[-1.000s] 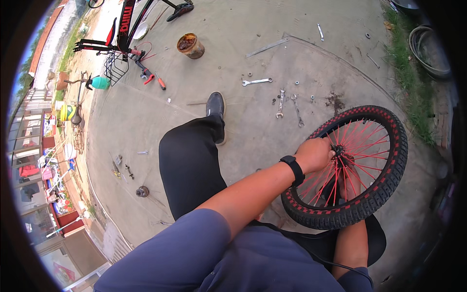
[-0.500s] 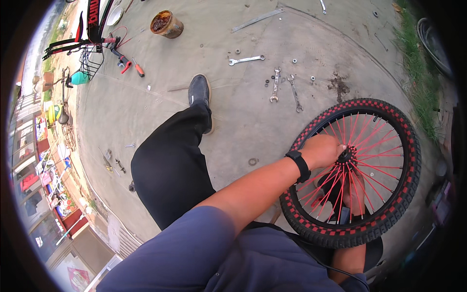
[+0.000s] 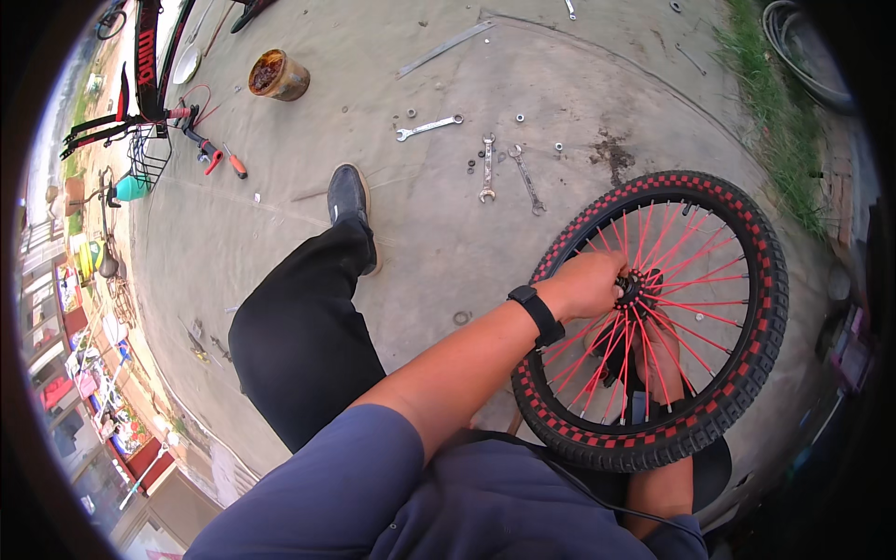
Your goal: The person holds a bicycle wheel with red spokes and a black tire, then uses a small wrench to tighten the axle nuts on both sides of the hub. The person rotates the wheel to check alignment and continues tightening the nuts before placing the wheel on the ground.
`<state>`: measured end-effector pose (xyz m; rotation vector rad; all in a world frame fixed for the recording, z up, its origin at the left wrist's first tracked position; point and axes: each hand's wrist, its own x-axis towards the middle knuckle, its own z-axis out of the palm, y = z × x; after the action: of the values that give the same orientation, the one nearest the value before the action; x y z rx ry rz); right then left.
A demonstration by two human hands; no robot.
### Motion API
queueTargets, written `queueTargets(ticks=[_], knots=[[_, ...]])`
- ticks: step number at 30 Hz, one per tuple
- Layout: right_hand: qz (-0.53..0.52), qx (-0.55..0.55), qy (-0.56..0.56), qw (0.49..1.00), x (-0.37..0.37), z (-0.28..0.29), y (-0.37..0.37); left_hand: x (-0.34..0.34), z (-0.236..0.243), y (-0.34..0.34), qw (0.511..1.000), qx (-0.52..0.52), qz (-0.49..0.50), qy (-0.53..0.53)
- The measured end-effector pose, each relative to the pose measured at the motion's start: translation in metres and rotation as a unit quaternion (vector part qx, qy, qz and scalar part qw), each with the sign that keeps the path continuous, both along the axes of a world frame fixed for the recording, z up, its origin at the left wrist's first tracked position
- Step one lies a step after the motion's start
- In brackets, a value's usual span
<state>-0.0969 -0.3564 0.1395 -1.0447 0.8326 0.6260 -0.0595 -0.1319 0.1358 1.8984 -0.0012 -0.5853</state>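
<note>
A bicycle wheel with a knobby black tyre, red-and-black checkered sidewall and red spokes leans at a tilt over my right thigh. My left hand, with a black watch on the wrist, reaches over the near side, its fingers pinched together at the hub. Whatever small part they hold there is hidden. Behind the spokes my right hand reaches up to the far side of the hub and holds the wheel from there; spokes partly cover its fingers.
Wrenches and small nuts lie on the concrete ahead. Farther left are a rusty bucket of brown grease, an orange-handled screwdriver and a black bicycle frame. A flat metal bar lies farther off; grass edges the right.
The view has shifted, so the ground things sit farther left. My left hand stays at the hub with its fingers turned slightly; the wheel remains held at about the same tilt.
</note>
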Motion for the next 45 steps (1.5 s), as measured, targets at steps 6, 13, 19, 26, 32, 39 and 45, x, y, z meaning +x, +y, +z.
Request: queueTargets(ticks=[6, 13, 19, 26, 32, 39, 45], knots=[[-0.005, 0.004, -0.016, 1.0, -0.002, -0.002, -0.004, 0.01, -0.003, -0.002, 0.996, 0.041, -0.03, 0.069], [0.013, 0.022, -0.022, 0.999, -0.004, -0.005, -0.004, 0.005, -0.017, 0.002, 0.991, -0.075, 0.004, -0.112], [0.04, 0.007, -0.021, 0.999, -0.006, -0.007, -0.009, 0.011, -0.002, 0.001, 0.997, 0.036, -0.028, 0.068], [0.016, 0.019, -0.021, 0.999, -0.002, -0.001, -0.001, 0.007, 0.007, 0.009, 0.997, -0.039, 0.037, 0.047], [0.004, 0.007, -0.007, 1.0, -0.002, 0.003, 0.0, 0.009, 0.002, 0.01, 0.998, -0.045, -0.005, -0.049], [-0.005, -0.031, -0.003, 0.999, -0.004, 0.001, 0.003, 0.019, 0.017, 0.015, 0.991, 0.053, -0.072, 0.095], [0.021, -0.031, -0.003, 0.999, -0.002, 0.002, 0.001, 0.014, 0.012, 0.015, 0.998, -0.06, 0.003, -0.031]])
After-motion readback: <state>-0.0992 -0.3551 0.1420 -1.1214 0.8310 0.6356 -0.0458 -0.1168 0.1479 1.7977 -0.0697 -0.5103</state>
